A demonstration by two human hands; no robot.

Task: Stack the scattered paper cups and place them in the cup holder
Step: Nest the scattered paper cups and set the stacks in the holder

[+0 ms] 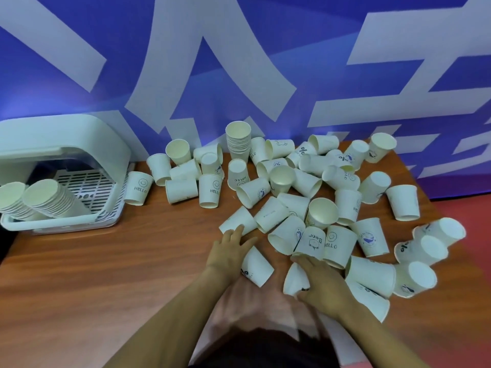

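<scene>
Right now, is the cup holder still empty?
No, two stacks of cups already lie inside the white cup holder at the left of the table.

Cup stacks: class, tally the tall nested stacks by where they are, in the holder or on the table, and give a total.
Tall stacks lying in the cup holder: 2
Tall stack standing upright on the table: 1
Total: 3
</scene>
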